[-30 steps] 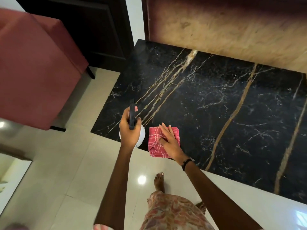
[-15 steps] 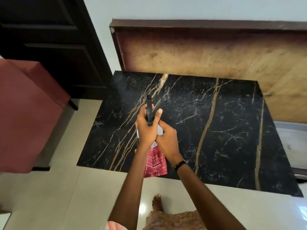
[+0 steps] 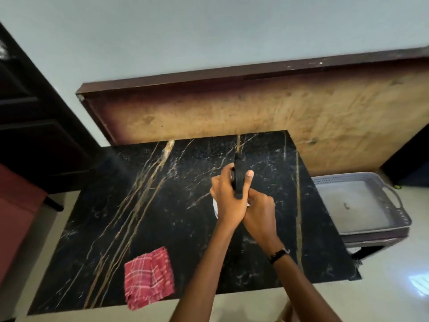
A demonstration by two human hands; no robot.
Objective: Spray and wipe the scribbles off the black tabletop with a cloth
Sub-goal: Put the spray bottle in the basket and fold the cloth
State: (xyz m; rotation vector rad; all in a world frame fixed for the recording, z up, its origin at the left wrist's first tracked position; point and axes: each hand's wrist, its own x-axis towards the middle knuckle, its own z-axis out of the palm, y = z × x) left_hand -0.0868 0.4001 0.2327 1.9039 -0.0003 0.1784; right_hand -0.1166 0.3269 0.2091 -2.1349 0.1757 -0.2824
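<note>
A black marble tabletop (image 3: 176, 205) with gold and white veins fills the middle of the view. I cannot make out any scribbles on it. A spray bottle (image 3: 238, 175) with a black head and white body is held over the table's centre. My left hand (image 3: 226, 196) grips its neck, thumb up beside the black head. My right hand (image 3: 260, 211) wraps the bottle's lower part from the right, hiding most of the white body. A folded red checked cloth (image 3: 148, 277) lies alone near the table's front edge, left of my arms.
A wooden board (image 3: 278, 112) leans on the wall behind the table. A grey plastic tray (image 3: 362, 203) sits at the right. A red chair (image 3: 16, 219) and a dark door (image 3: 34, 112) are at the left. Pale tiled floor (image 3: 383, 296) surrounds the table.
My right hand left the cloth and joined my left on the bottle. Both hands carried the bottle farther over the table; the cloth stays at the front edge. My view tilted up.
</note>
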